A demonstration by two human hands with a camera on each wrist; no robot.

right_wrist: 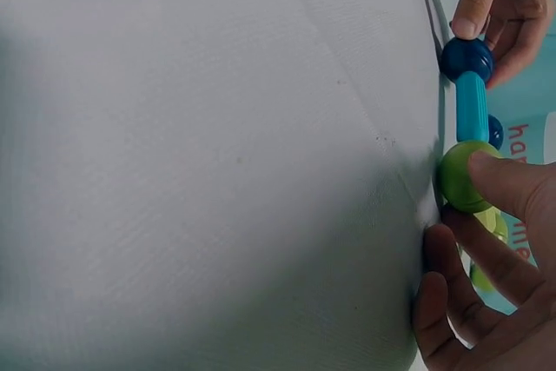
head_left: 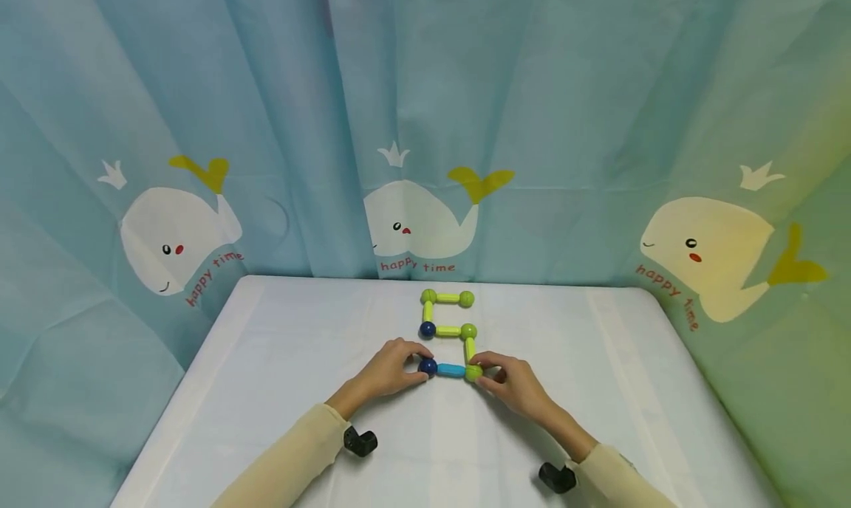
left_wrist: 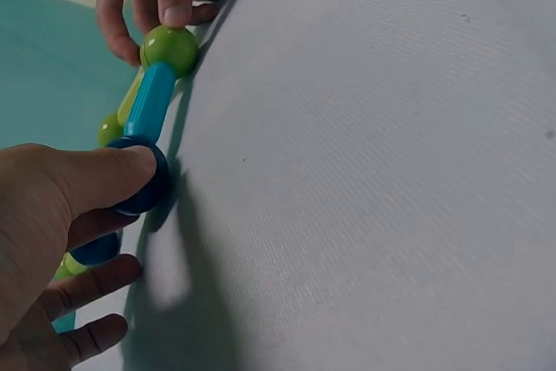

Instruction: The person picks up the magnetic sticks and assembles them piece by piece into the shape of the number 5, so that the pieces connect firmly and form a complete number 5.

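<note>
On the white table lies a figure of balls and rods shaped like a 5. My left hand (head_left: 391,369) pinches the dark blue ball (head_left: 428,367) at its lower left end between thumb and finger. My right hand (head_left: 517,384) pinches the green ball (head_left: 473,373) at the lower right corner. A blue rod (head_left: 451,371) joins these two balls. From the green ball a yellow-green rod (head_left: 470,348) runs up to another green ball (head_left: 468,331). Further back are a second dark blue ball (head_left: 428,330) and two more green balls, joined by yellow-green rods.
The white table (head_left: 319,323) reaches back to a blue curtain (head_left: 572,109) printed with white whales. Black wrist cameras (head_left: 360,442) sit below both wrists, close to the tabletop.
</note>
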